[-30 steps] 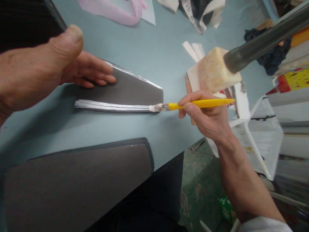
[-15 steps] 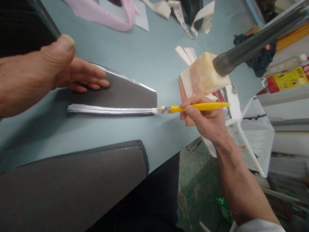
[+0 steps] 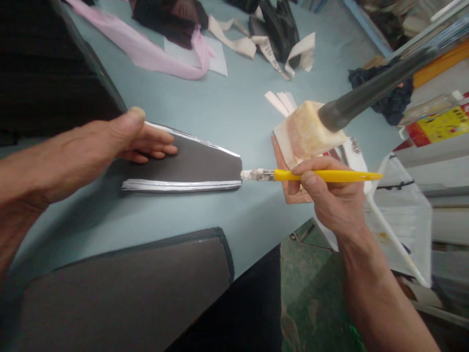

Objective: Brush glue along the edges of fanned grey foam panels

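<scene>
A dark grey tapered panel (image 3: 205,159) lies on the light blue table (image 3: 157,220), with wet white strips along its two long edges. My left hand (image 3: 128,139) rests over the panel's wider end, fingers stretched out and thumb raised, gripping nothing. In my right hand (image 3: 333,195) is a yellow-handled brush (image 3: 326,175), pinched between thumb and fingers. Its bristles, caked with white paste, touch or nearly touch the panel's narrow right end. Close to me lies a stack of larger dark grey panels (image 3: 135,288).
A cream block with a dark handle (image 3: 311,129) stands on a brown board (image 3: 300,196) behind my right hand. Pink cloth (image 3: 146,56), pale fabric strips (image 3: 234,41) and black pieces (image 3: 274,34) lie farther back. A black stack (image 3: 54,73) rises at the left.
The brush tip has gone from the near long edge's right corner up onto the panel's narrow end. The view has shifted, and my left hand still lies over the panel.
</scene>
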A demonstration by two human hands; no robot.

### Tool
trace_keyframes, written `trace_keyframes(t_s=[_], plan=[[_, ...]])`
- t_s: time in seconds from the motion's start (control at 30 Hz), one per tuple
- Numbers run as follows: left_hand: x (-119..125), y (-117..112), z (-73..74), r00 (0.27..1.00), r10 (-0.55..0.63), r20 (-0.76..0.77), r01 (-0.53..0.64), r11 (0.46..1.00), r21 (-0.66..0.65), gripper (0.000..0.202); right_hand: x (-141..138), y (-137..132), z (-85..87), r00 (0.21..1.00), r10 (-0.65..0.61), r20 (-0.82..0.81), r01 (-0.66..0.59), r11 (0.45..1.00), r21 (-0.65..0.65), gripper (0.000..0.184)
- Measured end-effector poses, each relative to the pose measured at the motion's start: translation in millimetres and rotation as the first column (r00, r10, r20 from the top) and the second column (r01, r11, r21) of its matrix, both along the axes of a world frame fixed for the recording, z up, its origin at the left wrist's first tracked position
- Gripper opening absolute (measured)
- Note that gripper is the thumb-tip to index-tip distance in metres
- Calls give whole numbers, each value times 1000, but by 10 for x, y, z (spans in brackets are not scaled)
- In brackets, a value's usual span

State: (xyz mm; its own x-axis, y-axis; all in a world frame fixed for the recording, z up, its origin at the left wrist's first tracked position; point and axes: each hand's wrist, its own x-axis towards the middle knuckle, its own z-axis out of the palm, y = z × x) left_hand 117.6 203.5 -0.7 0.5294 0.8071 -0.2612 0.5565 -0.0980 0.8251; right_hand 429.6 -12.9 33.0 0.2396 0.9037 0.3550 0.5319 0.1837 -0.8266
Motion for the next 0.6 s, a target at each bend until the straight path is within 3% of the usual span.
trace_keyframes(t_s=[0.1,0.23,0.43,0.6], plan=[[-35,-68,87,991,-133,9,132,989,61,82,-85,112,-67,1000,3,-19,-2,997,79,17],[-62,-63,72,968,-249,7,245,956,165,60,-225,305,-134,998,7,-61,2,989,148,16],[-117,-105,-18,955,-295,-38,297,937,184,58,-452,699,-136,984,8,-179,18,990,143,24],[-110,-210,-7,926,-369,-77,375,881,288,44,-647,1122,-38,976,119,-183,-98,988,116,37]])
